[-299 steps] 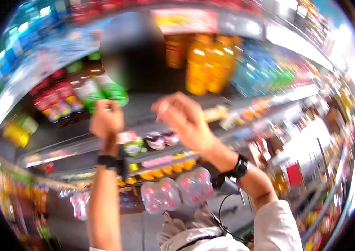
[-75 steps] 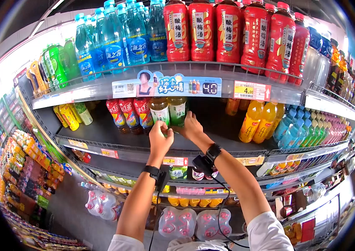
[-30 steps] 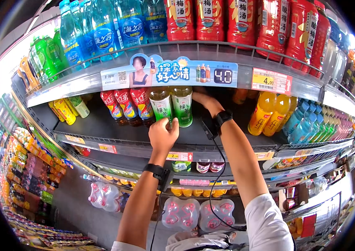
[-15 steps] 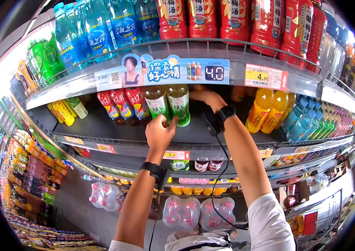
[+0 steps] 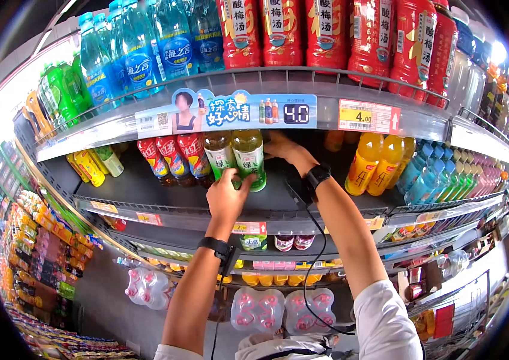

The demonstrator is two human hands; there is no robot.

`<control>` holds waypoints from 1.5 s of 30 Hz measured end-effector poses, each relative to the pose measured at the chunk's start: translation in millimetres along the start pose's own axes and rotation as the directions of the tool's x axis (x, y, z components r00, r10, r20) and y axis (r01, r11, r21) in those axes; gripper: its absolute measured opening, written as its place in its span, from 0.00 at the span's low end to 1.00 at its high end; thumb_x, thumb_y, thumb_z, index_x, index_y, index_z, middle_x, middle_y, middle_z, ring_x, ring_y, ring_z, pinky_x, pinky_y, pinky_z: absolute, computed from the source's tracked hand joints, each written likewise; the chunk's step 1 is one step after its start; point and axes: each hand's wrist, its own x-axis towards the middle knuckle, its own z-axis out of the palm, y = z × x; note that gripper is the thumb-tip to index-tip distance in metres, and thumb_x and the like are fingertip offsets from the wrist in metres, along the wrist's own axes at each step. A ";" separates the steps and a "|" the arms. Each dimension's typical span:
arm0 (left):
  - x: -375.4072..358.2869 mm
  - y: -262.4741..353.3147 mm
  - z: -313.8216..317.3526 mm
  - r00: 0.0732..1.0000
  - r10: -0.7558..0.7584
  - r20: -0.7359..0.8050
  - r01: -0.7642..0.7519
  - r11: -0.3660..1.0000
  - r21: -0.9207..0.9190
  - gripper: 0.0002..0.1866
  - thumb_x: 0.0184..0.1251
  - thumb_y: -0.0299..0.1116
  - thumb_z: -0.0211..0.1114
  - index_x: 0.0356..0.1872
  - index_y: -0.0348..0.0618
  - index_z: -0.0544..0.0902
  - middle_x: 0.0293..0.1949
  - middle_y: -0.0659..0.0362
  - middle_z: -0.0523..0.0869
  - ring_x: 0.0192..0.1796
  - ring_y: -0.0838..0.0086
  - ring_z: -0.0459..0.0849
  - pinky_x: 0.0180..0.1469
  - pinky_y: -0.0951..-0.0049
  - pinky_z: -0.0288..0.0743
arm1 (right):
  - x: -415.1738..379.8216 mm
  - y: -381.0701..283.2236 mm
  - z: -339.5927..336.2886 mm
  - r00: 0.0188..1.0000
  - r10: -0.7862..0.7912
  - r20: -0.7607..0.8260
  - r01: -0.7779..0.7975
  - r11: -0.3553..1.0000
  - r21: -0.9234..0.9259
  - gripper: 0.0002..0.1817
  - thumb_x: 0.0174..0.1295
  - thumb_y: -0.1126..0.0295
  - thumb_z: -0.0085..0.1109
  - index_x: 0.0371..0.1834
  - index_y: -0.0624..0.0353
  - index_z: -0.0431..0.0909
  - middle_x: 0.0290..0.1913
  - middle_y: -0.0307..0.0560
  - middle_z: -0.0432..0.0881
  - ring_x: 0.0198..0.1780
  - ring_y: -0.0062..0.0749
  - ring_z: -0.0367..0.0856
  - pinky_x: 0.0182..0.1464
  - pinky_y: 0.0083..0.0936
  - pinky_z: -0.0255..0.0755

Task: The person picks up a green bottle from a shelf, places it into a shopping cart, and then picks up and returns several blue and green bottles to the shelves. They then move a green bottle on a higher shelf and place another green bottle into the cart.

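Two green tea bottles [image 5: 249, 157] with white and green labels stand side by side on the middle shelf. My left hand [image 5: 227, 193] is closed low at their fronts, its thumb across the right bottle and its curled fingers by the left one. Just right of the pair, my right hand [image 5: 287, 150] reaches back into the shelf beside the right bottle's upper part; its fingertips are partly hidden by that bottle and the shelf edge. Red-labelled dark tea bottles [image 5: 173, 157] line up to the left. Both wrists wear black bands, with a cable running down from the right.
Orange drink bottles [image 5: 365, 163] stand to the right on the same shelf. Above, a price strip [image 5: 242, 113] fronts the upper shelf of blue bottles [image 5: 176, 45] and red bottles [image 5: 324, 33]. Shrink-wrapped bottle packs [image 5: 257, 309] sit on the floor below.
The view has shifted slightly, so the shelf sits a bit lower and left. My right hand is nearer the right tea bottle; my left hand stays at the bottles' lower fronts.
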 end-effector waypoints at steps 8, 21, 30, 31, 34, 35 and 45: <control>-0.4 -1.4 2.4 0.995 0.056 -0.077 -0.054 0.998 0.023 0.20 0.58 0.51 0.67 0.32 0.42 0.79 0.24 0.54 0.85 0.28 0.54 0.84 0.28 0.61 0.76 | 8.5 18.8 8.6 0.994 0.010 -0.111 -0.036 0.972 -0.232 0.28 0.72 0.50 0.42 0.65 0.59 0.66 0.56 0.50 0.76 0.53 0.33 0.77 0.53 0.30 0.76; -0.2 3.6 -1.5 0.999 -0.030 -0.040 0.031 0.999 0.022 0.15 0.58 0.44 0.67 0.29 0.42 0.80 0.24 0.55 0.86 0.27 0.58 0.85 0.29 0.64 0.77 | -74.5 -27.8 22.0 0.993 0.022 0.118 -0.053 0.962 0.267 0.55 0.55 0.37 0.59 0.74 0.63 0.44 0.70 0.63 0.56 0.70 0.49 0.59 0.66 0.50 0.58; -2.2 -1.8 2.3 0.999 0.018 -0.036 -0.016 0.999 0.044 0.13 0.55 0.43 0.67 0.29 0.44 0.78 0.25 0.56 0.86 0.28 0.56 0.85 0.29 0.60 0.77 | -56.0 -19.1 38.0 0.944 -0.329 -0.036 0.281 0.853 -0.440 0.54 0.50 0.39 0.66 0.69 0.67 0.53 0.63 0.66 0.66 0.65 0.51 0.66 0.66 0.36 0.60; -2.1 -1.2 2.3 0.999 0.013 -0.038 -0.012 0.999 0.038 0.13 0.55 0.43 0.67 0.29 0.44 0.78 0.25 0.56 0.86 0.28 0.56 0.85 0.30 0.60 0.77 | -57.1 -21.3 38.6 0.945 -0.325 -0.035 0.279 0.856 -0.435 0.55 0.50 0.38 0.65 0.70 0.66 0.51 0.64 0.66 0.66 0.66 0.51 0.66 0.67 0.36 0.60; -2.3 1.0 0.4 0.999 0.026 -0.042 -0.024 0.999 0.030 0.14 0.54 0.43 0.68 0.30 0.45 0.78 0.26 0.56 0.86 0.29 0.56 0.85 0.31 0.60 0.77 | -56.4 -23.5 34.3 0.937 -0.349 0.000 0.317 0.851 -0.418 0.54 0.52 0.39 0.63 0.72 0.64 0.49 0.64 0.63 0.66 0.66 0.51 0.65 0.68 0.36 0.58; -2.5 1.9 -0.4 0.999 0.007 -0.040 -0.006 1.000 0.031 0.14 0.54 0.44 0.68 0.30 0.45 0.79 0.26 0.56 0.86 0.30 0.56 0.85 0.31 0.60 0.77 | -57.0 -24.0 29.0 0.938 -0.345 0.040 0.330 0.849 -0.414 0.52 0.55 0.38 0.59 0.72 0.64 0.49 0.65 0.62 0.67 0.65 0.49 0.67 0.64 0.37 0.62; 0.4 3.3 -3.4 0.999 -0.032 -0.028 0.032 0.999 0.004 0.15 0.55 0.43 0.71 0.29 0.42 0.79 0.25 0.54 0.86 0.29 0.56 0.85 0.31 0.63 0.76 | 53.1 54.1 -36.0 0.650 -0.707 -0.278 0.004 0.368 -0.930 0.28 0.59 0.56 0.57 0.61 0.56 0.69 0.62 0.54 0.71 0.64 0.44 0.66 0.67 0.38 0.58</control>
